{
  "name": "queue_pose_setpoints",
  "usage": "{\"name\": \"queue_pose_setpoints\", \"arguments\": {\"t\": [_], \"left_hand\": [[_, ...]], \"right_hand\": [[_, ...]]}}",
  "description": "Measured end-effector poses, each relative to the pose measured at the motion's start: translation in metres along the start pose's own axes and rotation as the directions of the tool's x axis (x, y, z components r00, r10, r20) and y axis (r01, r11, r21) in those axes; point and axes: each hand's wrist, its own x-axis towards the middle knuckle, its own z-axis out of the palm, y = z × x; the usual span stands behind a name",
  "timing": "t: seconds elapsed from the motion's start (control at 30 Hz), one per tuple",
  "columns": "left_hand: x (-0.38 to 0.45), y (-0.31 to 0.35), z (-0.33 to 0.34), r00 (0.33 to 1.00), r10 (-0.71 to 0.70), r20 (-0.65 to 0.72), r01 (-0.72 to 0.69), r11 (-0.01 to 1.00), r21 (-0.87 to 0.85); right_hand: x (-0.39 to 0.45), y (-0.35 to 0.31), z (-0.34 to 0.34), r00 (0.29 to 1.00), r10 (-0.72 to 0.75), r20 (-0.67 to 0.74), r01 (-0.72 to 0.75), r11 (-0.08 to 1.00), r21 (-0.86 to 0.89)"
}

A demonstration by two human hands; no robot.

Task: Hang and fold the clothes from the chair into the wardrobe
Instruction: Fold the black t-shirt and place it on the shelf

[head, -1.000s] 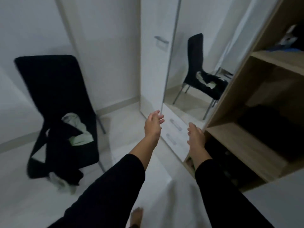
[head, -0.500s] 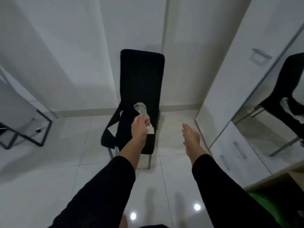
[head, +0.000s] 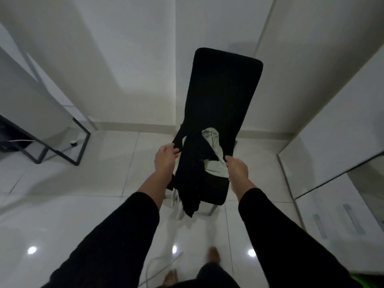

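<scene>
Both hands at the chair (head: 224,84) now: left hand (head: 165,157) pinches a black garment (head: 193,183), right hand (head: 238,168) grips its other edge. We lift evenly, leaving the pale cloth (head: 214,142) seated.

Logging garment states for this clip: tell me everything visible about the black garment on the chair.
The black garment is dark, soft-looking cloth, crumpled on the seat of the black chair, one end hanging over the front edge. It lies partly over a pale green garment. The left hand pinches a strap-like strip at its upper left; the right hand grips at its right side, where both garments meet.
</scene>
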Motion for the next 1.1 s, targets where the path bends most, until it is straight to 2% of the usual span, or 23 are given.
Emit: {"name": "queue_pose_setpoints", "arguments": {"t": [0.3, 0.43, 0.57, 0.73, 0.87, 0.93, 1.0, 1.1], "left_hand": [[0.121, -0.011, 0.040, 0.995, -0.096, -0.019, 0.098, 0.968, 0.231], [0.187, -0.014, 0.069, 0.982, -0.189, 0.003, 0.176, 0.917, 0.359], [0.254, -0.030, 0.097, 0.961, -0.273, -0.034, 0.259, 0.853, 0.453], [0.313, -0.047, 0.132, 0.953, -0.303, -0.011, 0.249, 0.762, 0.598], [0.361, -0.061, 0.157, 0.958, -0.278, -0.069, 0.246, 0.674, 0.696], [0.382, -0.071, 0.165, 0.960, -0.280, -0.020, 0.203, 0.645, 0.736], [0.399, -0.083, 0.172, 0.949, -0.313, -0.030, 0.228, 0.620, 0.751], [0.415, -0.101, 0.182, 0.966, -0.255, -0.038, 0.188, 0.596, 0.780]], "right_hand": [[0.116, -0.019, 0.061, 0.996, 0.067, 0.064, -0.057, 0.987, -0.150], [0.181, -0.038, 0.087, 0.991, 0.080, 0.110, -0.057, 0.980, -0.192], [0.252, -0.046, 0.114, 0.983, 0.096, 0.154, -0.041, 0.944, -0.328], [0.327, -0.036, 0.152, 0.976, 0.102, 0.194, 0.013, 0.857, -0.515], [0.369, -0.015, 0.171, 0.974, 0.102, 0.205, 0.039, 0.808, -0.587], [0.384, -0.004, 0.176, 0.977, 0.115, 0.178, 0.010, 0.814, -0.581], [0.396, 0.006, 0.180, 0.976, 0.139, 0.166, -0.023, 0.827, -0.561], [0.409, 0.015, 0.185, 0.975, 0.159, 0.159, -0.035, 0.806, -0.590]]}}
